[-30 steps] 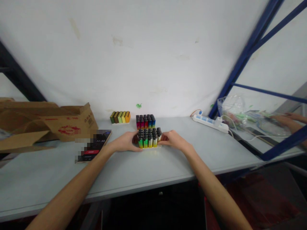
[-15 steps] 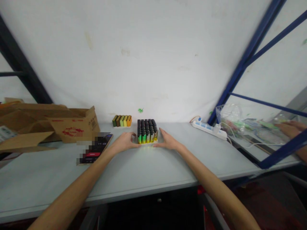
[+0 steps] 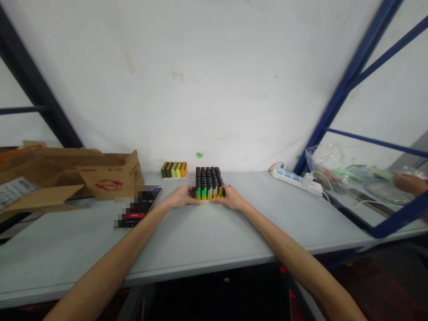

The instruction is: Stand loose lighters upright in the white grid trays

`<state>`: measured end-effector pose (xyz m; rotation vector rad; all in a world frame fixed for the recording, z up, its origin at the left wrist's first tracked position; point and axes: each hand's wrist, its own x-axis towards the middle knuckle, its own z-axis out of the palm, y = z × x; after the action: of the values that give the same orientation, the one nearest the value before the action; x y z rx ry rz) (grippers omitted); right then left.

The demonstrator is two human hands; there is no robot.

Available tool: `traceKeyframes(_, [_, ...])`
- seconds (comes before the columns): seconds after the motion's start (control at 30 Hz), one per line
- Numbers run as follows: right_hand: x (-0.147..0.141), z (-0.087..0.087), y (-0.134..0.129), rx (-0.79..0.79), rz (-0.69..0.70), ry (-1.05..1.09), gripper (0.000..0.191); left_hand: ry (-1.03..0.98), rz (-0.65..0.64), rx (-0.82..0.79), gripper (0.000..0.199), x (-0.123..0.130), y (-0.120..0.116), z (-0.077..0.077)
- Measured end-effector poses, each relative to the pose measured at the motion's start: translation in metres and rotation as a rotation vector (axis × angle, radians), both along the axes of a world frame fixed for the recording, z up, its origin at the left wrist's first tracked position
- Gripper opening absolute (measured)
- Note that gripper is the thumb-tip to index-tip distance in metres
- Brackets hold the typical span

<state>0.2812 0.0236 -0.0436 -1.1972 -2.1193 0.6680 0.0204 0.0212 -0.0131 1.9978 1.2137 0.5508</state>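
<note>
A block of lighters [image 3: 208,183] with black tops and green, yellow and white bodies stands upright in tight rows in front of me. A pale tray shows faintly at its foot. My left hand [image 3: 182,197] is closed against the block's left side, thumb along the front bottom edge. On the opposite side my right hand [image 3: 231,198] grips it the same way, with the fingers partly hidden behind the lighters. Behind and to the left, near the wall, sits a smaller group of green, brown and yellow lighters [image 3: 174,170] on a white base.
At left lie an open cardboard box [image 3: 112,178] and a phone [image 3: 142,207]. A white power strip [image 3: 296,181] with cables runs along the right, near a blue metal frame [image 3: 334,102]. Beyond it are plastic bags [image 3: 326,160] and another person's hand [image 3: 409,183].
My right hand has come in from slightly apart to press against the lighter block, and my left has closed on its side. The view has shifted a little.
</note>
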Motion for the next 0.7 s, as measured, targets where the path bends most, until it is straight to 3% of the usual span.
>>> traceKeyframes(0.3, [0.01,0.0,-0.011,-0.026,-0.022,0.03,0.058,-0.117,0.091,-0.119,0.038,0.014,-0.012,-0.002])
traceKeyframes(0.6, [0.019,0.003,-0.013,0.005,-0.083,-0.047,0.061,-0.142,0.095,-0.13,0.044,0.02,-0.013,-0.005])
traceKeyframes(0.7, [0.02,0.003,-0.013,-0.003,-0.059,-0.051,0.071,-0.097,0.093,-0.113,0.046,0.021,-0.012,-0.003])
